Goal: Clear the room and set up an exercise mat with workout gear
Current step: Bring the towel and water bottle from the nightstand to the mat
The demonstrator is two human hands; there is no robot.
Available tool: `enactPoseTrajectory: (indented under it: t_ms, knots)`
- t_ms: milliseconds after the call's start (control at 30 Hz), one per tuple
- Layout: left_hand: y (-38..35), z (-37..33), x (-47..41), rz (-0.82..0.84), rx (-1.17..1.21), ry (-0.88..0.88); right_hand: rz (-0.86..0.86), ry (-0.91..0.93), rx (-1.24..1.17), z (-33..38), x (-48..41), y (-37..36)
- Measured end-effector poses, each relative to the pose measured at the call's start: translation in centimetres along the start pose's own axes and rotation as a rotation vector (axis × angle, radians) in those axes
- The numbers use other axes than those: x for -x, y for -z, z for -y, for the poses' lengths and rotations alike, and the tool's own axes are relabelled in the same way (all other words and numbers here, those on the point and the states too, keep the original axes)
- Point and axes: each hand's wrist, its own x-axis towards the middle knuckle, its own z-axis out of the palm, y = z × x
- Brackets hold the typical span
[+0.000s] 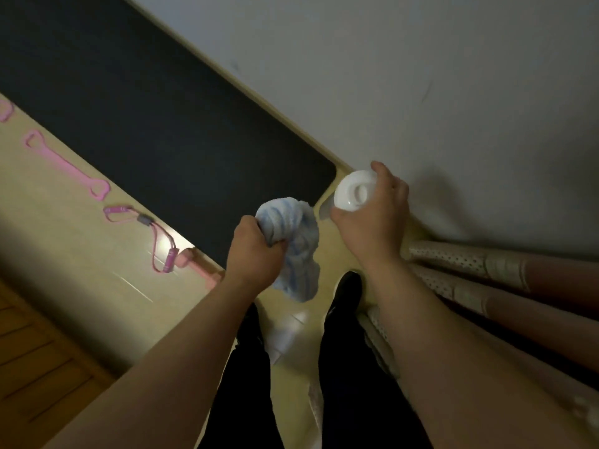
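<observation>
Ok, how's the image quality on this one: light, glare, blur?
Head view: dim and tilted. A bright glare patch sits on the floor by the pink resistance band. The right hand with the white bottle casts a soft shadow on the wall. The blue towel in the left hand looks slightly smeared.

Both arms outstretched, left hand and right hand fingers clenched.

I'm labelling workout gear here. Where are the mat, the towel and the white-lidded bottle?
mat [155, 124], head view, middle of its dark surface.
towel [299, 251], head view, bunched blue cloth beside the left hand.
white-lidded bottle [355, 191], head view, top of its white lid.
</observation>
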Motion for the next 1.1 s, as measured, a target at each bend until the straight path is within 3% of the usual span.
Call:
enactPoseTrajectory:
  t_ms: [167,400,700,1100]
  knots:
    - [-9.2,8.1,-4.7,0.079,-0.102,0.057,0.149,-0.065,0.145,-10.6,-2.2,-9.0]
    - [-19.7,16.1,-10.2,0.216,-0.290,0.073,0.211,-0.065,0.254,-20.9,-5.5,-17.1]
    - [-27.0,23.5,-13.5,0.362,-0.378,0.054,0.198,0.045,0.294,-26.3,-9.8,-23.3]
    - [-32.1,26.6,-16.8,0.425,-0.458,0.101,0.224,0.203,0.356,-29.0,-11.5,-28.0]
